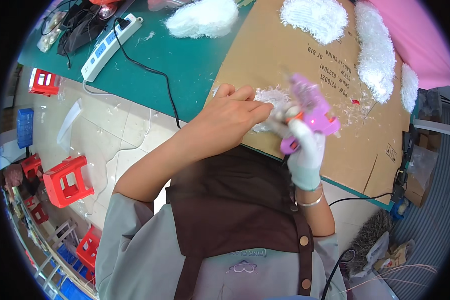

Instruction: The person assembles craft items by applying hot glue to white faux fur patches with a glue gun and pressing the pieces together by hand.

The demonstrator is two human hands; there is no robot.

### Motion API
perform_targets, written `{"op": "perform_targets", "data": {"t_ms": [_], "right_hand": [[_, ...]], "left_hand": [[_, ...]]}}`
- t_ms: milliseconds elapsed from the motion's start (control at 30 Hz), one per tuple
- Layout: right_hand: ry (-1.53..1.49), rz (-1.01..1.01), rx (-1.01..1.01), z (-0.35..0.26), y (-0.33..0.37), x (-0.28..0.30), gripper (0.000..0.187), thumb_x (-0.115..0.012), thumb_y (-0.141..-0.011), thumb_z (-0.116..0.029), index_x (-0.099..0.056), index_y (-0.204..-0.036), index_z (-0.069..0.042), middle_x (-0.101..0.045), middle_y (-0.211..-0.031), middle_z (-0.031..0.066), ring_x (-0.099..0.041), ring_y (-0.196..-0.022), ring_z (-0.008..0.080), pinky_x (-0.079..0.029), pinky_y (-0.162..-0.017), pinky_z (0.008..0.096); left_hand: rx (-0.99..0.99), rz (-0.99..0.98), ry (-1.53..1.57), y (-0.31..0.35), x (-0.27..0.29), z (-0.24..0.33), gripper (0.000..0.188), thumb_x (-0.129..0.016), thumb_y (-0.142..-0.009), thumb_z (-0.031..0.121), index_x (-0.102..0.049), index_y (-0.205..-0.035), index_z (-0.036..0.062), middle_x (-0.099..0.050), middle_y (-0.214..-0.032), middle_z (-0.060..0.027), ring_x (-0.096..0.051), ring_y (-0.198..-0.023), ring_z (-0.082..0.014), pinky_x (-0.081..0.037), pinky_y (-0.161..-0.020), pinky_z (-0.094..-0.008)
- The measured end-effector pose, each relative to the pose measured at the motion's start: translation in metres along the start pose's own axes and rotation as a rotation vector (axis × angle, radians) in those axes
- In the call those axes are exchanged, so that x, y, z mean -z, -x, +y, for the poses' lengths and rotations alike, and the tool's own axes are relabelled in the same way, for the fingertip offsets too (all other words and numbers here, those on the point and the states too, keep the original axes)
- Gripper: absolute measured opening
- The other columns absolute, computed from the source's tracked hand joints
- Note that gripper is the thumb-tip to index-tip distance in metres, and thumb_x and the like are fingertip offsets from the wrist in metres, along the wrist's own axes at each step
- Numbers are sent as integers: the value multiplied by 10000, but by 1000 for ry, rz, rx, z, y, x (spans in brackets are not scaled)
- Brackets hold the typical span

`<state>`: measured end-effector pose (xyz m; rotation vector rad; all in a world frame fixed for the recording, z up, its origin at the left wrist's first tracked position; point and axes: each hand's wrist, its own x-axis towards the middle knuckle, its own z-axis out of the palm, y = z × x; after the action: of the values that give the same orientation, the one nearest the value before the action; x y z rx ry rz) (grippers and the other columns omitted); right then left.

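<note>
My right hand point(305, 150), in a white glove with a bracelet at the wrist, grips a pink-purple hot glue gun point(312, 102). The gun is blurred by motion, and a small light glows on its side. My bare left hand point(237, 112) is closed, its fingers bent at the edge of a small white shaggy piece point(272, 97) on the cardboard near the table's front edge. Fingertips and part of that piece are hidden behind the hands.
A cardboard sheet point(265, 60) covers the right of the green table point(190, 65). White shaggy pieces point(315, 20) lie at the back, beside pink cloth point(415, 35). A power strip point(110, 47) with a black cord sits left. Red stools point(67, 182) stand on the floor.
</note>
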<state>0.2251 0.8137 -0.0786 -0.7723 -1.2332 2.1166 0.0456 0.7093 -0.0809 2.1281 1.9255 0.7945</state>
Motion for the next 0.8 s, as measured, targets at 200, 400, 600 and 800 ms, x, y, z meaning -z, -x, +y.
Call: {"op": "perform_targets", "data": {"t_ms": [200,400,600,800], "right_hand": [[-116,114,194,-3,12,16,276,-598,-958,-190,-580,-1171,-16,-586,-1157,115,-619,-1018,229,-557,-928,492],[-72,61,123,1,31,15,245,-607,-940,-166,-565,-1125,-11,-561,-1136,123,-613,-1001,225,-578,-888,495],[54,-93,-93,13,29,-15,318,-569,-911,-68,-549,-1208,43,-581,-1186,149,-654,-1022,262,-581,-944,500],[163,-58,138,19,-3,-23,306,-586,-918,-81,-572,-1200,35,-604,-1129,123,-660,-1022,245,-575,-953,479]], "left_hand": [[15,-97,200,-5,8,-8,612,-633,-670,-108,-652,-1234,130,-671,-1134,-25,-549,-1096,-275,-358,-959,-397],[156,160,-92,33,31,-15,546,-619,-726,-96,-662,-1216,140,-600,-1204,-47,-545,-1087,-288,-354,-942,-413],[180,150,-213,59,2,2,441,-736,-798,67,-663,-1227,137,-589,-1219,-9,-543,-1099,-248,-355,-940,-417],[168,126,-265,59,1,1,423,-740,-793,71,-661,-1207,100,-603,-1231,-4,-550,-1114,-231,-359,-938,-407]]}}
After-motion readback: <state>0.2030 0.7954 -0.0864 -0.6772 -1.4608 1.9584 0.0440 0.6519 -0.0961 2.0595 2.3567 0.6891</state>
